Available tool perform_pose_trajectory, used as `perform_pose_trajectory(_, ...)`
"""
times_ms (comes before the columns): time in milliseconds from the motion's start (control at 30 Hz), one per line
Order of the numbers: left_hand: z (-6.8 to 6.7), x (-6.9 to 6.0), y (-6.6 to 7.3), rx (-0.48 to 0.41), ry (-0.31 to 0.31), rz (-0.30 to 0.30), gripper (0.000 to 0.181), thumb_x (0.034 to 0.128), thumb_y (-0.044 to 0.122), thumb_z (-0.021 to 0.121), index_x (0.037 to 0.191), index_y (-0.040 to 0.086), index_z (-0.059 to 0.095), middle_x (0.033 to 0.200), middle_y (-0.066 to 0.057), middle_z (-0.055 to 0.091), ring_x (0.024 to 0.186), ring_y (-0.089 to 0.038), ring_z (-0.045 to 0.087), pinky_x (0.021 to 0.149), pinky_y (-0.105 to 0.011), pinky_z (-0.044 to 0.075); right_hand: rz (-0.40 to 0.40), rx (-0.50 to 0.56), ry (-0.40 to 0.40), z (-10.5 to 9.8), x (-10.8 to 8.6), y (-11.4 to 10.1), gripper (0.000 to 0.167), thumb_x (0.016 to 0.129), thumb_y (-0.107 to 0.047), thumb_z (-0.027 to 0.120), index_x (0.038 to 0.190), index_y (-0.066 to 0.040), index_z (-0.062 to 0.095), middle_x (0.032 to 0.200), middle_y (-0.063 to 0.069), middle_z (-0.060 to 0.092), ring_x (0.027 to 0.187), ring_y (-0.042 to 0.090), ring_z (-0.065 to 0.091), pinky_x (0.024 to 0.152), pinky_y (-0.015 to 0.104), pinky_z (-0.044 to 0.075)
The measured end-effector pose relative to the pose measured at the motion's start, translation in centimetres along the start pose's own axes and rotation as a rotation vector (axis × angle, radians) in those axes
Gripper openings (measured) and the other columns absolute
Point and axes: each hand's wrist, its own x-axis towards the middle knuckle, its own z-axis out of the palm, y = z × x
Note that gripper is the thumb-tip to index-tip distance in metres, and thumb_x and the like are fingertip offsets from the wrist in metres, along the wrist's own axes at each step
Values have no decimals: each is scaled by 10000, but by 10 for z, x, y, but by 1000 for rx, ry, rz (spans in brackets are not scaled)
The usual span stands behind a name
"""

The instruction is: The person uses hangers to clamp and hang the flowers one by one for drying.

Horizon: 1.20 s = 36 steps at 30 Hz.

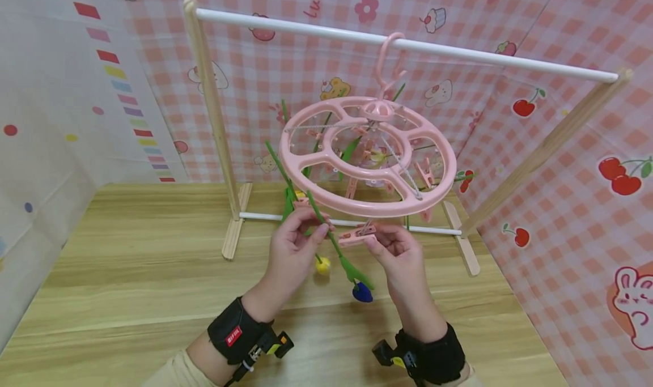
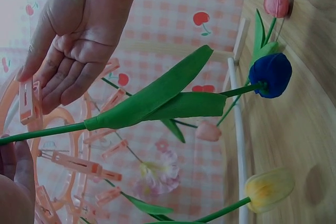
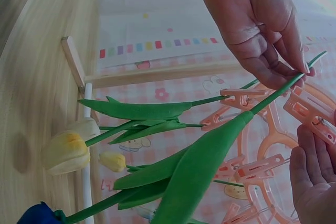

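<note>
My left hand [image 1: 296, 250] pinches the green stem of a blue tulip [image 1: 363, 292] between thumb and fingers. The flower hangs head down, its leaves [image 2: 157, 98] spread along the stem. My right hand [image 1: 403, 260] holds a pink clothespin [image 1: 357, 235] that hangs from the rim of a round pink drying hanger [image 1: 368, 210]. In the right wrist view this clothespin [image 3: 311, 114] is close beside the stem but apart from it. Other tulips hang from clips on the hanger, among them a yellow tulip [image 1: 322, 266] and a pink tulip [image 2: 276, 1].
The hanger's hook [image 1: 386, 64] loops over a white rod [image 1: 306, 29] on wooden posts [image 1: 215, 115]. A lower white bar [image 1: 433, 229] joins the stand's feet [image 1: 233, 234] on the wood-grain table [image 1: 127, 296]. Checked cloth [image 1: 561, 149] lines the back and right.
</note>
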Motion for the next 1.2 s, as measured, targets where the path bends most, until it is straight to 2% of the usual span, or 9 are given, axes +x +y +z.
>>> perform_pose_trajectory(367,1,1,2,-23,5,31,186,877,-114,559,1058,-147,532,1017,-3,597,932,-154,612,814,-242,569,20,-32,-26,1,1,0,307,839,120,616,949,-161,671,914,-39,693,843,74,666,721,173,563)
perform_pose_trajectory(600,2,1,4,-41,4,28,185,868,-132,556,1048,-162,524,1010,9,604,927,-139,612,814,-234,568,13,-33,-32,3,2,0,304,837,113,623,941,-169,673,903,-43,690,827,67,662,709,165,560)
perform_pose_trajectory(867,3,1,5,-51,4,25,186,867,-136,557,1047,-165,520,1008,-144,577,928,-137,609,808,-233,568,-9,-23,-58,3,2,0,288,840,99,629,949,-163,677,910,-44,682,819,63,655,692,155,552)
perform_pose_trajectory(1033,3,1,5,-46,8,37,189,868,-135,557,1049,-169,518,1008,-120,588,927,-129,610,806,-235,570,-6,-29,-57,3,2,0,286,842,91,630,950,-169,678,925,-44,674,823,63,654,695,153,551)
perform_pose_trajectory(1200,3,1,5,-47,9,27,183,880,-106,562,1050,-161,521,1008,-167,575,929,-137,609,813,-243,570,-10,-24,-64,3,2,0,284,837,91,636,955,-164,678,919,-42,684,827,64,658,700,156,554)
